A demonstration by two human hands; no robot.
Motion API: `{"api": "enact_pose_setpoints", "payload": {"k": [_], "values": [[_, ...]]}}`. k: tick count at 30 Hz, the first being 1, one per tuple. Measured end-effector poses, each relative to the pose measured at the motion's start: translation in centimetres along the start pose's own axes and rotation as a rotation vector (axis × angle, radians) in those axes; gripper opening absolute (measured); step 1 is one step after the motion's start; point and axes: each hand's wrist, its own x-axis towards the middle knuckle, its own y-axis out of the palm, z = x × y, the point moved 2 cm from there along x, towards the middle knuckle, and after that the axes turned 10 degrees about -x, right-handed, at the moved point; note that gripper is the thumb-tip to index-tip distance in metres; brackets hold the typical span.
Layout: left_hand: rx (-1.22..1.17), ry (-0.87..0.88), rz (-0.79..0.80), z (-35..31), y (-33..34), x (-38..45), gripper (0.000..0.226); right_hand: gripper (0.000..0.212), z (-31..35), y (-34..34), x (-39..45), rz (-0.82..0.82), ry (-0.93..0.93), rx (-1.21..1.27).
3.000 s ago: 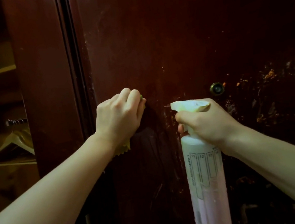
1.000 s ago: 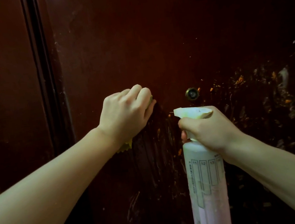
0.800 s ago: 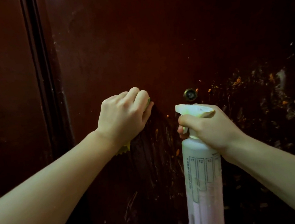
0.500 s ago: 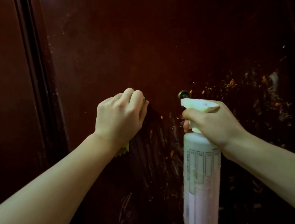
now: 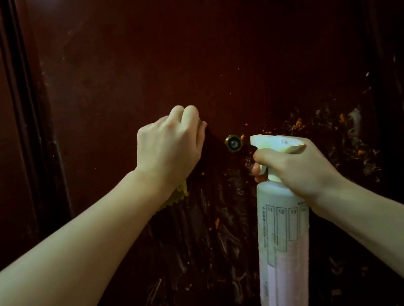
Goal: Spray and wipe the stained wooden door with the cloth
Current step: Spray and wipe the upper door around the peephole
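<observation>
The wooden door (image 5: pixel 207 48) fills nearly the whole view, dark reddish-brown, with a vertical frame strip (image 5: pixel 21 113) running down its left side. Orange and pale stains (image 5: pixel 322 130) speckle the door's right half at hand height, and whitish wet streaks (image 5: pixel 222 228) smear the lower middle. The spray bottle (image 5: pixel 279 251), pale and translucent with a printed label, hangs upright just in front of the door at lower right, its nozzle pointing left toward the streaked area. The right hand (image 5: pixel 299 167) grips the bottle's neck, fingers curled round it and over the trigger. The left hand (image 5: pixel 169 149) presses against the door left of centre, its fingers bunched round the cloth (image 5: pixel 176 198), a yellow piece whose zigzag edge shows below the wrist. A small brass peephole (image 5: pixel 233 143) sits in the door between the two hands.
</observation>
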Motion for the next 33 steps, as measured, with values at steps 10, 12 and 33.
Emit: {"api": "enact_pose_setpoints", "payload": {"k": [10, 12, 33], "values": [[-0.012, -0.002, 0.054, -2.2, 0.7, -0.6, 0.025, 0.012, -0.2, -1.0, 0.4, 0.014, -0.007, -0.001], [-0.020, -0.005, 0.059, -2.4, 0.9, -0.7, 0.025, 0.014, -0.2, -1.1, 0.5, 0.021, -0.022, -0.047], [-0.053, 0.363, 0.230, -10.1, 4.4, -0.3, 0.005, 0.018, -2.8, -4.8, 1.4, -0.015, -0.015, 0.044]]}}
